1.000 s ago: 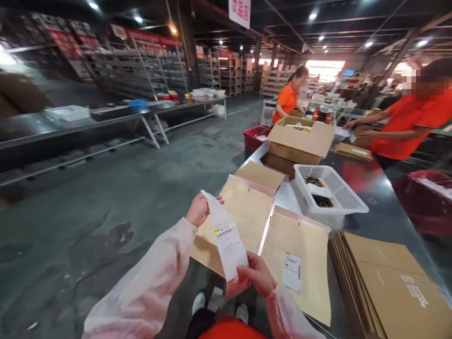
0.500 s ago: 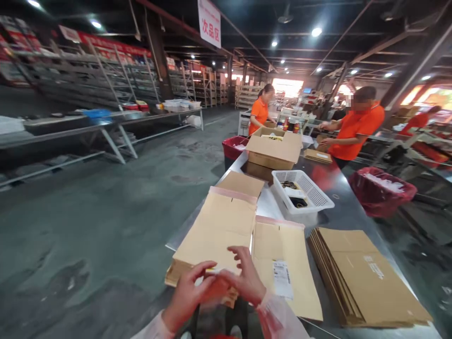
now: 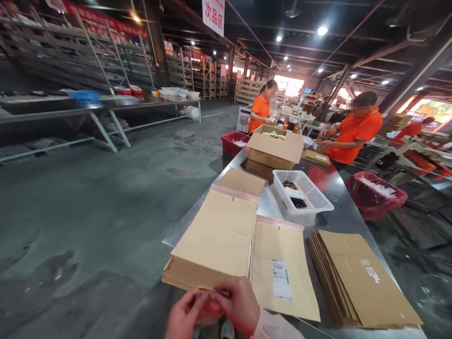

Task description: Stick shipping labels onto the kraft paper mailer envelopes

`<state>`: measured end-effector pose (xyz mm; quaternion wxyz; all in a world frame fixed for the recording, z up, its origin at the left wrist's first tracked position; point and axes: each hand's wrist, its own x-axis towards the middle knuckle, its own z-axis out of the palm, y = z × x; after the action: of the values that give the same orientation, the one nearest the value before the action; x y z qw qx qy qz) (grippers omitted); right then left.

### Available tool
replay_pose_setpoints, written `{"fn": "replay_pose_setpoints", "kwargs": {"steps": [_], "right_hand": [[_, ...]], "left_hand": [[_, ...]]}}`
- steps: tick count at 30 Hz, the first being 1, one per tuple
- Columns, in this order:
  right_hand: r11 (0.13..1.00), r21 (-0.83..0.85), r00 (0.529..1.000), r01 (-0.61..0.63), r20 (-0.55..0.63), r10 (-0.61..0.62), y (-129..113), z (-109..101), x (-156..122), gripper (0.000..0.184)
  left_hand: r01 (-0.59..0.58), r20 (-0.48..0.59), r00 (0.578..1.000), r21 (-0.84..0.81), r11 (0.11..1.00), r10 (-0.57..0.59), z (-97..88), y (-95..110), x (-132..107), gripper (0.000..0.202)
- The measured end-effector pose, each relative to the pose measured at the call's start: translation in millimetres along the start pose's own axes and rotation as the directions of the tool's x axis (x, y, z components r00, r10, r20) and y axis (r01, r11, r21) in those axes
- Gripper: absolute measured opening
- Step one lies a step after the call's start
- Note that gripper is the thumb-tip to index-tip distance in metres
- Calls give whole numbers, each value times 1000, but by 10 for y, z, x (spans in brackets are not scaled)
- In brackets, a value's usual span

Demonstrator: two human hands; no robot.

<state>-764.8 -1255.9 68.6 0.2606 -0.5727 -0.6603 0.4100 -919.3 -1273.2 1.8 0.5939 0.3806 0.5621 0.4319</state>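
Observation:
My left hand [image 3: 184, 314] and my right hand [image 3: 240, 303] meet in front of the near end of the envelope stack, thumbs and fingers pinched together. Between them is a small thin item [image 3: 204, 289] with an orange and white edge, which looks partly see-through; most of it is hidden by my fingers. Just beyond my hands lies a thick stack of tan padded envelopes [image 3: 215, 230] with pinkish flap strips. To the right of it a single tan envelope [image 3: 282, 245] bears a white printed label [image 3: 281, 280].
A pile of flat brown cartons [image 3: 367, 278] lies at the right of the metal table [image 3: 328, 235]. Farther back are a white plastic basket [image 3: 319, 197] and an open cardboard box [image 3: 270, 157]. Two people in orange shirts work beyond. Red-lined bins [image 3: 376, 195] flank the table.
My hands have moved lower and closer together. My right hand's fingers, spread before, have closed at the small item. The camera view has shifted slightly.

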Motion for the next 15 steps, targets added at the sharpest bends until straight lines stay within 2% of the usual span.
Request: {"fn": "replay_pose_setpoints", "kwargs": {"steps": [2, 5, 6, 7, 9, 11, 12, 15], "right_hand": [[1000, 21, 1000, 9, -16, -8, -4, 41, -10, 17], [995, 93, 999, -42, -20, 44, 61, 112, 25, 16], [992, 115, 998, -59, -22, 62, 101, 132, 66, 14], [990, 130, 998, -62, -24, 66, 148, 146, 128, 12], [991, 133, 998, -18, -57, 26, 257, 146, 335, 8], [995, 94, 993, 30, -114, -19, 382, 101, 661, 9], [998, 53, 988, 22, -151, -14, 450, 64, 863, 10], [989, -112, 955, -94, -291, 58, 662, -51, 1536, 11]], "left_hand": [[-32, -31, 999, -48, 998, 31, 10, -6, -58, 58], [-77, -161, 985, -51, 996, 68, 27, -44, -64, 58], [-63, -149, 988, -70, 996, 52, 20, -65, -34, 58], [-34, -97, 995, -100, 994, 25, 3, -85, 11, 58], [48, 107, 994, -141, 989, -33, -65, -111, 133, 61], [121, 311, 948, -148, 982, -70, -162, -117, 279, 66], [150, 379, 922, -159, 976, -80, -213, -120, 355, 68], [231, 461, 882, -236, 944, -101, -343, -195, 564, 73]]}}
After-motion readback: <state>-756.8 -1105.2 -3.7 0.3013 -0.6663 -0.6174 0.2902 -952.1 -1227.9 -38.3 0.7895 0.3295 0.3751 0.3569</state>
